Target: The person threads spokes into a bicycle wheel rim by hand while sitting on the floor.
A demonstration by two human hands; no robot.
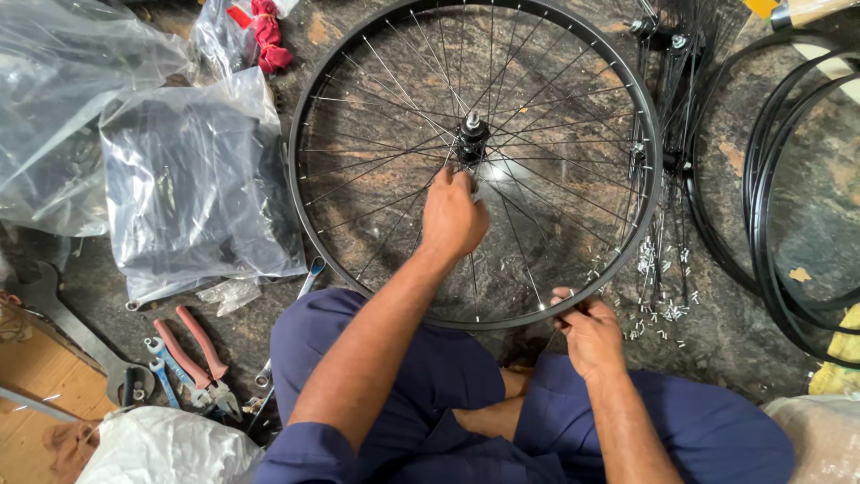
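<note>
Head view: left hand [454,218] pinches spokes [537,179]; right hand [589,333] grips wheel rim [309,224] edge.

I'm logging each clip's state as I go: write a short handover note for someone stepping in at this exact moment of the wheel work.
Left hand: reaches in among the spokes just below the hub, fingers closed on something there; too small to tell what.
Right hand: pinches the near edge of the rim.
The wheel lies flat on the floor before the crossed legs.
Loose small metal bits lie scattered to the right, more bare rims beyond.
Red-handled pliers and spanners lie to the left.
Done: spokes laced into the hub and rim. Left: cannot tell from this view.
</note>
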